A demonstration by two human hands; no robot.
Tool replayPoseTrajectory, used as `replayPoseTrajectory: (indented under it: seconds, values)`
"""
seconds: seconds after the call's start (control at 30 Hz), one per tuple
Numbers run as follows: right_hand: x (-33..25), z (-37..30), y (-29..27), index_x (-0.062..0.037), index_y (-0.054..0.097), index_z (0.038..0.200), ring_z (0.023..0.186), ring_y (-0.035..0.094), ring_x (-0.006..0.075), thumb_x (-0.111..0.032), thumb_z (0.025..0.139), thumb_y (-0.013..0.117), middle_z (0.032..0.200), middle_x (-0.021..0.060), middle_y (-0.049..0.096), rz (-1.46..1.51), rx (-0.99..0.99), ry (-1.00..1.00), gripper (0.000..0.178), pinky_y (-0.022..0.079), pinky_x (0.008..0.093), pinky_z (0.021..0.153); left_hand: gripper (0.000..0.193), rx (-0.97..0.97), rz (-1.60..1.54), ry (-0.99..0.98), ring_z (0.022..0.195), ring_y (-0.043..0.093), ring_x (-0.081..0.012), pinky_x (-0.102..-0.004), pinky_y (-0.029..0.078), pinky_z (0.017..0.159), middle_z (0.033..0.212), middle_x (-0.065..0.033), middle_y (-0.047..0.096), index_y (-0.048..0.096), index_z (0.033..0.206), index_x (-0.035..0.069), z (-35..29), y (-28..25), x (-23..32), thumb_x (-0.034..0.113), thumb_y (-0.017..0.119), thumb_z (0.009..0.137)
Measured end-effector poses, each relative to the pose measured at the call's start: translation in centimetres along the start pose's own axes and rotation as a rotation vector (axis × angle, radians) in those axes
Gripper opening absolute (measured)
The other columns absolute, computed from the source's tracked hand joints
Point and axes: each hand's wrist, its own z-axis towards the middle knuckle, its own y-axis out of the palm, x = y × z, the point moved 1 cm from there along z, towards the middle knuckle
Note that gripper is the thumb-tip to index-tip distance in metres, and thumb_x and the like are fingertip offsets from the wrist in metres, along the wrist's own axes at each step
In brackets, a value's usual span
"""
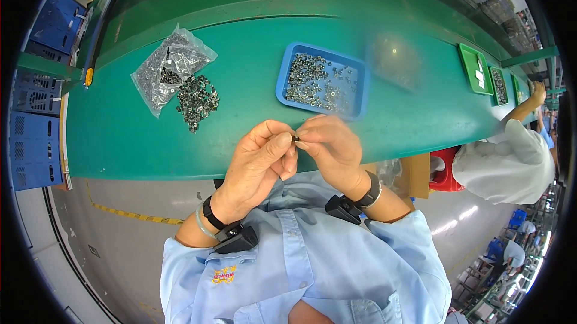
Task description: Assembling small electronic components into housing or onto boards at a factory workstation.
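My left hand (259, 158) and my right hand (333, 148) meet above the front edge of the green table. Thumbs and forefingers of both pinch one small dark metal part (296, 138), mostly hidden by the fingertips. Beyond my right hand lies a blue tray (280, 86) with many small shiny metal parts (306, 77) scattered in it, thickest on its left side. Left of the tray, a loose pile of small dark metal parts (197, 100) sits on the table, beside the mouth of a clear plastic bag (153, 77) full of similar pieces.
The green table (252, 47) runs off to the right, where green trays (475, 68) stand near a co-worker in white (505, 162). Blue crates (36, 149) are stacked at the far left. A cardboard box (416, 175) and a red stool (443, 171) are below the table's right part.
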Motion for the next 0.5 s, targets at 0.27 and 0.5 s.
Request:
replayPoseTrajectory:
  seconds: [0.27,0.5]
  values:
    - [0.06,0.43,-0.4,-0.0048,0.061,0.088,0.075,0.06,0.0244,-0.005,0.079,0.066,0.083,0.0091,0.063,0.027,-0.049,-0.063,0.011,0.048,0.036,0.07,0.017,-0.095,-0.06,-0.037,0.057,0.049,-0.0119,-0.0256,0.034,0.047,0.075,-0.0021,0.054,0.053,0.093,0.005,0.3,-0.3,-0.08,0.021,0.058,0.09]
    - [0.22,0.5,-0.64,-0.0031,0.061,0.089,0.074,0.06,0.0253,-0.005,0.08,0.066,0.083,0.0103,0.062,0.046,-0.099,-0.056,0.01,0.048,0.0383,0.072,0.017,-0.106,0.013,-0.079,0.056,0.05,-0.0128,-0.026,0.036,0.047,0.073,-0.0027,0.054,0.052,0.092,0.006,0.56,-0.58,0.49,0.021,0.059,0.089]
